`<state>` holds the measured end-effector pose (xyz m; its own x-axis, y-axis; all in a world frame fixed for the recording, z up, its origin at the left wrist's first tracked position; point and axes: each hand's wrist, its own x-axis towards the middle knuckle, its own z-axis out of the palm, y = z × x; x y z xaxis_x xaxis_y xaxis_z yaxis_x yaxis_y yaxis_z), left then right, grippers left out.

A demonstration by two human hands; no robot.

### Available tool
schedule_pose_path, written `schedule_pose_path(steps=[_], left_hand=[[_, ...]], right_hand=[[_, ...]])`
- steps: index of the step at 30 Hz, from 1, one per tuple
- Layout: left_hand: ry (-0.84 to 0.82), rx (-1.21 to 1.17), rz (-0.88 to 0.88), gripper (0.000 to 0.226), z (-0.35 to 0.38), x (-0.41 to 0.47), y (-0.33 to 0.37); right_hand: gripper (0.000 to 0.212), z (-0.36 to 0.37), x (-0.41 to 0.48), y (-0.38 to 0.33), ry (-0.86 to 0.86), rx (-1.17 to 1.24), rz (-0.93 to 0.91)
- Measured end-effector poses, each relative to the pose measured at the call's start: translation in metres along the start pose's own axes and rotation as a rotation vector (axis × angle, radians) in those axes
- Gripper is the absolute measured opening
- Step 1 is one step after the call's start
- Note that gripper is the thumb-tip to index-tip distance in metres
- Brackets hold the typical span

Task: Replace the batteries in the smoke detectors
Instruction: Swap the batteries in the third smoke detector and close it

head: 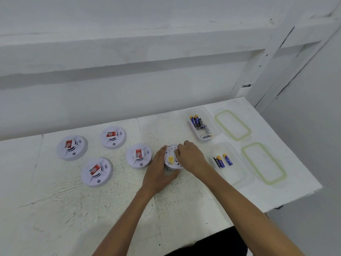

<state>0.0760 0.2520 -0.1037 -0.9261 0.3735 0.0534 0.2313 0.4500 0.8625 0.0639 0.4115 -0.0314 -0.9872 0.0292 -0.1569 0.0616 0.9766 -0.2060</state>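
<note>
Steadying the upturned detector point(170, 153) is best left to the left hand point(156, 169), whose fingers are curled round its rim. The right hand point(191, 157) is bent over its back, with the fingertips set down just above the yellow label point(170, 159). Whether a battery or a cover is pinched beneath them cannot be told. The casing should be kept flat against the tabletop point(184, 209) so that it is not spun or tipped while the compartment is worked, and force should be applied at the catch alone. Spent cells are probably meant for the near tub point(230, 174), just right of the right hand, where a few batteries point(222, 161) lie. Fresh ones would then be drawn from the far tub point(214, 130) beyond that hand. Two green-rimmed lids point(233, 125) are laid further right. Four detectors point(138, 155) are set face up to the left of the left hand. The tabletop is seen to be white, scuffed and speckled, and is backed by a white wall with white-painted beams.
</note>
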Motion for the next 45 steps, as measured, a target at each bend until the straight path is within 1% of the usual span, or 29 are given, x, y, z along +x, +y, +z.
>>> schedule_pose_path(steps=[4,7,11,16,19,26,32,36,38,41,45], left_hand=[[-0.008,-0.040,-0.003,0.098,-0.001,0.000,-0.001],[-0.008,-0.034,-0.001,0.102,-0.001,0.001,-0.004],[-0.002,-0.026,0.019,0.098,0.001,0.001,-0.005],[0.006,-0.027,0.030,0.094,0.001,-0.001,-0.003],[-0.007,-0.047,0.031,0.092,0.001,0.000,-0.003],[-0.024,-0.002,0.047,0.099,0.001,-0.001,-0.007],[-0.014,0.025,0.049,0.100,0.000,-0.001,-0.008],[-0.017,0.012,0.066,0.093,0.000,-0.001,-0.004],[-0.026,0.021,0.055,0.094,0.000,-0.001,-0.005],[-0.039,0.015,0.032,0.095,0.000,-0.001,-0.008],[-0.048,0.012,0.048,0.092,-0.002,-0.001,-0.006]], right_hand=[[0.023,0.000,-0.003,0.004,0.079,0.125,0.058],[0.023,0.000,-0.004,0.005,0.087,0.108,0.024],[0.022,0.003,-0.006,0.005,0.120,0.090,0.027],[0.022,-0.002,0.001,0.001,0.111,0.033,0.000],[0.019,-0.001,0.002,0.005,0.127,0.087,-0.009],[0.020,0.005,-0.001,0.010,0.140,0.212,0.013],[0.018,0.007,-0.003,0.012,0.144,0.221,-0.004],[0.012,0.013,-0.008,0.010,0.280,0.245,0.014],[0.014,0.013,-0.013,0.006,0.309,0.288,0.019],[0.010,0.009,-0.019,0.003,0.322,0.403,0.034],[0.008,-0.012,-0.032,0.007,0.497,0.606,0.047]])
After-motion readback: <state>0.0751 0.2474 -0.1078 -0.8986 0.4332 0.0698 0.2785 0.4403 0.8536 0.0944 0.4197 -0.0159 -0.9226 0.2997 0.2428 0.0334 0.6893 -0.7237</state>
